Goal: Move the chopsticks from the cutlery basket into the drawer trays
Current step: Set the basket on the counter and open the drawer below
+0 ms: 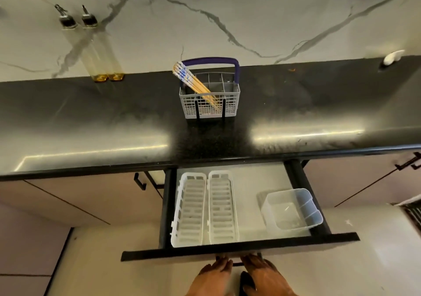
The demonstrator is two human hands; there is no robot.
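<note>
A grey cutlery basket with a purple handle stands on the black counter. Several wooden chopsticks with blue-patterned tops lean to the left inside it. Below, a black drawer stands pulled out. Two white slotted trays, left tray and right tray, lie side by side in it and hold nothing. My left hand and my right hand both rest on the drawer handle at the front, fingers curled over the bar.
A clear plastic tub sits in the drawer's right part. Two oil bottles stand at the counter's back left against the marble wall. A white object lies at the back right. Cabinet doors with black handles flank the drawer.
</note>
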